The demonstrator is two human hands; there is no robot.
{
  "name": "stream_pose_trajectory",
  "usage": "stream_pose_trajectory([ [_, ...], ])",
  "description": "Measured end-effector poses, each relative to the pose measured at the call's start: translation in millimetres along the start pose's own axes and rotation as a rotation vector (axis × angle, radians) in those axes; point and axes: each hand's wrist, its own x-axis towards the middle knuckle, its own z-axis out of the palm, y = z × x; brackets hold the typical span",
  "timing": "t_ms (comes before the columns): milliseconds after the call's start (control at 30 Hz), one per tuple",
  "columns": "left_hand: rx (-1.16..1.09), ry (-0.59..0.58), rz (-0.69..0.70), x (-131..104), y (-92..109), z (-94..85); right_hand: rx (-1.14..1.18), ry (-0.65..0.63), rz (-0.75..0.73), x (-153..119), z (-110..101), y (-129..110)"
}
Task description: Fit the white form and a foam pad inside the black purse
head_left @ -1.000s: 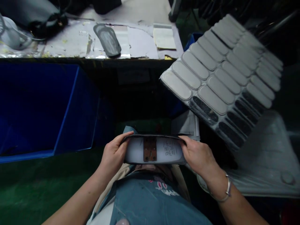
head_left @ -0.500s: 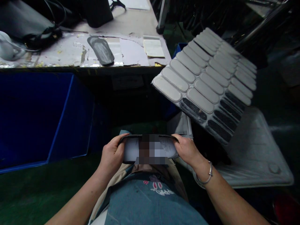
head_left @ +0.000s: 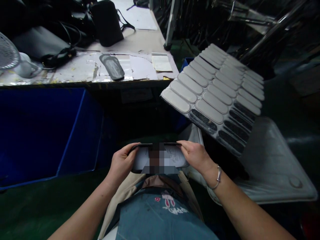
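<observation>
Between my two hands, level in front of my lap, is an oblong piece with a dark rim and a pale face that bears small dark markings. Its middle is pixelated, so I cannot make out what kind of thing it is. My left hand is closed on its left end, thumb along the upper rim. The right end is gripped by my right hand, which wears a bracelet on the wrist. To the right, a slanted board carries rows of pale oblong pads, with several dark oblong patches at its near end.
A worktable holds a grey curved piece, a notepad, a black rounded case and a small fan. A blue bin stands at left. A pale plastic tub sits below the slanted board.
The view has shifted, so the table and its objects appear lower and the slanted board sits slightly left. Both hands keep hold of the oblong piece; the right hand appears slightly further left.
</observation>
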Motion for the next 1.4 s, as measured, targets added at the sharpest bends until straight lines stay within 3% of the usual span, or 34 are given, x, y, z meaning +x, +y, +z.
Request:
stream_pose_trajectory([
  [167,0.042,0.038,0.041,-3,2,7.0,0.015,0.0,0.01,4,12,4],
  [367,0.082,0.014,0.039,-6,2,2.4,0.075,0.016,0.021,-2,16,4],
  [567,0.165,-0.041,-0.121,-34,-5,-15.9,0.178,-0.015,0.281,-26,2,12],
  [700,0.348,-0.158,-0.185,-49,-4,-23.5,0.138,-0.097,0.333,-37,-3,8],
  [900,0.433,-0.138,-0.123,-55,0,-16.1,0.11,-0.038,0.31,-45,12,-6],
  [1133,0.377,-0.17,-0.049,-64,-12,-13.9,-0.122,0.081,0.178,-58,30,-11],
  [1400,0.402,-0.17,-0.05,-59,-8,-16.7,-0.112,0.133,0.096,-59,27,-1],
])
